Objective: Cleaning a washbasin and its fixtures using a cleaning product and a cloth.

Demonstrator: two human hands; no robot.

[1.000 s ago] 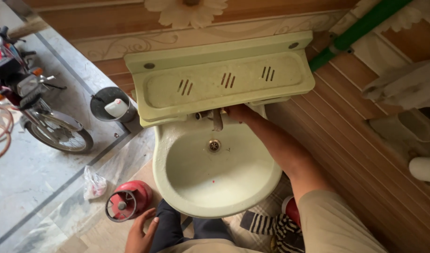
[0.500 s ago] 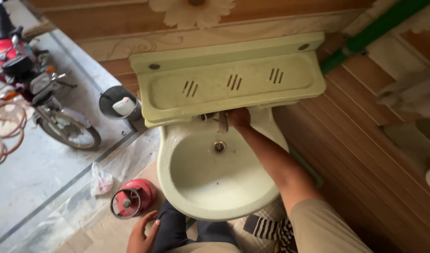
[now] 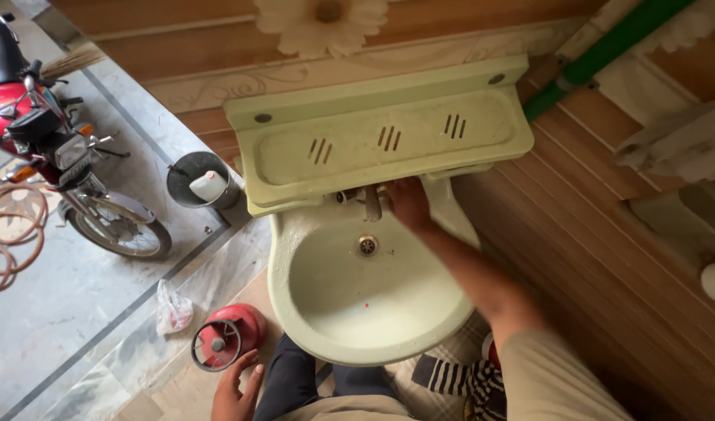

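At wood-panel wall, R hand (image 3: 408,204) gripping tap (image 3: 372,203) over sink (image 3: 295,296), L hand (image 3: 234,390) open, tiled floor (image 3: 69,312).

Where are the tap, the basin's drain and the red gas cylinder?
tap (image 3: 372,204), head view, on its spout.
drain (image 3: 367,245), head view, on the metal ring.
red gas cylinder (image 3: 236,331), head view, on its red body.

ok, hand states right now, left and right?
Left hand: open, fingers spread, holding nothing, beside the red gas cylinder.
Right hand: at the tap under the shelf, above the basin; grip cannot be told.
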